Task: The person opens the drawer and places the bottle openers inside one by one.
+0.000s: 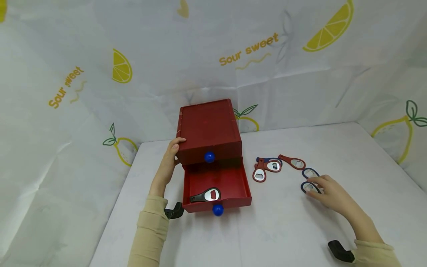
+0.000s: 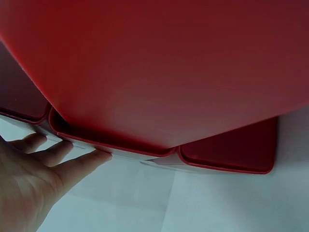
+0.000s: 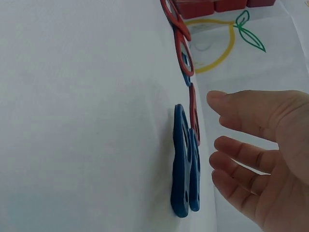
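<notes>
With fingers [image 3: 236, 149] of right hand [image 1: 331, 193] relaxed and empty near blue bottle openers [image 3: 180, 174], rests straight-fingered left hand [image 1: 165, 167] against red cabinet [image 1: 207, 124], probably to steady it.

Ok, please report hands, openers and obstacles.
Left hand on red cabinet. Right hand at blue openers, holding none. Black opener in open drawer. Nothing visibly blocking.

We list: drawer unit [image 1: 207, 126], smooth plastic, low sheen; knobs [image 1: 218, 210], glossy plastic; bottle openers [image 3: 180, 179], smooth plastic-looking bodies, shiny metal inserts [image 1: 207, 195]; backdrop [image 1: 166, 44], creased, cloth-like; sleeves [image 1: 150, 230], matt cloth.
</notes>
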